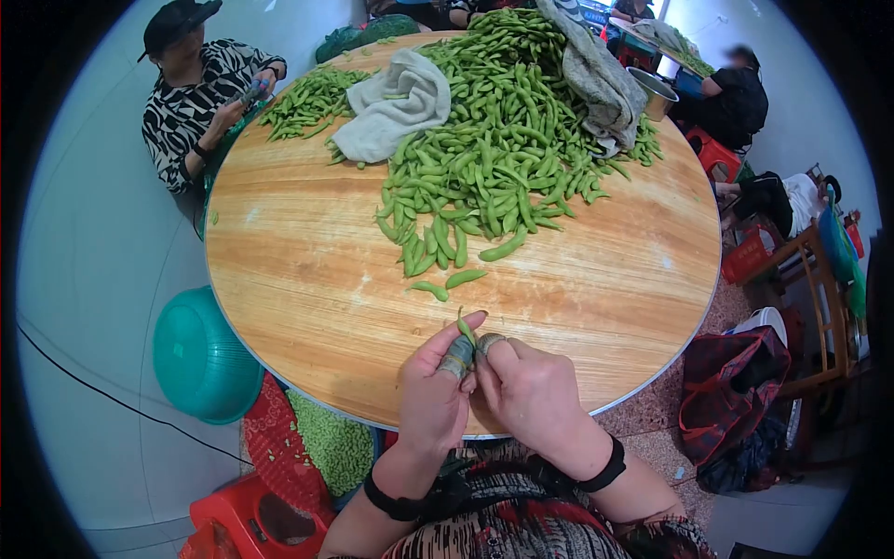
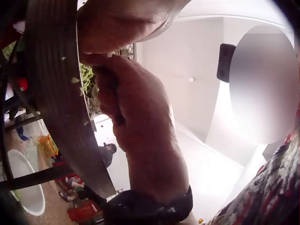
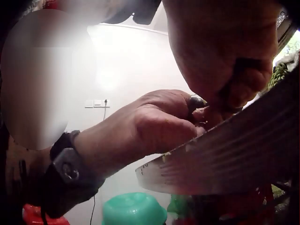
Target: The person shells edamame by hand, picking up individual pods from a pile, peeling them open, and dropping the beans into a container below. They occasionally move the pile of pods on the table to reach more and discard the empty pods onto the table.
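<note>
At the near edge of the round wooden table (image 1: 307, 279), both hands meet at one green edamame pod (image 1: 466, 328). My left hand (image 1: 430, 396) pinches it between a wrapped thumb and the forefinger, and its tip points up. My right hand (image 1: 538, 389) has curled fingers, its wrapped thumb pressing at the pod's lower end. In the left wrist view the right hand (image 2: 143, 103) shows beyond the left; in the right wrist view the left hand (image 3: 154, 117) reaches in over the table rim. Two loose pods (image 1: 466, 278) lie just ahead of the fingers.
A big heap of pods (image 1: 494, 140) covers the table's far half, with a pale cloth (image 1: 396, 107) and a grey sack (image 1: 605, 88) on it. Left of the table are a green basin (image 1: 200, 354), shelled beans (image 1: 331, 443) and a red stool (image 1: 247, 517). Another person (image 1: 186, 102) sits back left.
</note>
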{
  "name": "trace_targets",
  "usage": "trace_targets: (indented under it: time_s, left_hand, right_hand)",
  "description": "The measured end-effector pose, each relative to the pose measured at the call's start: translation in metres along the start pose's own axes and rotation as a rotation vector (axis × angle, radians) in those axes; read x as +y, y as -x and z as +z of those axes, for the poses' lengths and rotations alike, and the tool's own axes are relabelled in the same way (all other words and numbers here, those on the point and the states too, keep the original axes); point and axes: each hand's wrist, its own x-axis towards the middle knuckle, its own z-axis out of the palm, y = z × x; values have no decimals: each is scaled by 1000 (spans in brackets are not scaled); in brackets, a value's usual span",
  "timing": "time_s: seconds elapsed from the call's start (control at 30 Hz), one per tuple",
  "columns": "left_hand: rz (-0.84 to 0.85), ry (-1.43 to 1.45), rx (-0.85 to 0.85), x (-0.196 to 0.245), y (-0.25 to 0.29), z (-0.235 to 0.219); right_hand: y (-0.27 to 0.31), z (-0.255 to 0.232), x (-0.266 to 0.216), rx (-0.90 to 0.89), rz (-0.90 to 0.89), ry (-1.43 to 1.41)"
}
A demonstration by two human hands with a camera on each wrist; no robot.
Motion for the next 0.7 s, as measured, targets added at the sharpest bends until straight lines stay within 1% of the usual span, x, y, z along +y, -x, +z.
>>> trace_targets:
  time_s: [0.03, 0.1, 0.13, 0.17, 0.23, 0.27, 0.33, 0.37, 0.4, 0.43, 0.47, 0.5, 0.57, 0.63, 0.7]
  left_hand:
    - [-13, 12, -22, 1, 0, -2]
    - [-25, 18, -17, 5, -2, -2]
    - [-37, 25, -14, 6, -2, -2]
    - [-37, 26, -15, 8, -2, -4]
    - [23, -148, -9, 8, 0, -7]
    - [19, -148, -11, 9, 1, -5]
    - [26, -20, 24, 11, 1, 0]
    - [25, -20, 22, 11, 1, -1]
    - [-21, 64, -14, 11, 0, -2]
    - [-67, 148, -48, 10, 0, -5]
    - [-67, 147, -43, 10, 1, -9]
    - [-58, 102, -67, 8, 3, -12]
    - [-51, 58, -92, 8, 4, -11]
    - [-6, -73, -87, 9, 7, -3]
    - [-10, -98, -120, 11, 7, 0]
  right_hand:
    - [0, 1, 1, -2, 0, -3]
    - [-3, 1, 8, 68, 53, -209]
    - [-5, -3, 12, 69, 52, -209]
    - [-5, -8, 17, 89, 117, -238]
    - [-7, -17, 26, 129, 225, -264]
    - [-7, -18, 29, 130, 229, -263]
    - [-5, -19, 32, 115, 190, -285]
    - [-4, -18, 29, 89, 159, -353]
    - [0, -18, 28, 89, 159, -353]
    - [3, -17, 27, -56, 120, -413]
    - [5, -18, 25, -203, 79, -473]
    - [5, -24, 21, -318, 114, -519]
    - [5, -28, 20, -316, 95, -565]
    - [5, -28, 23, -313, 77, -610]
    - [5, -25, 27, -382, 141, -681]
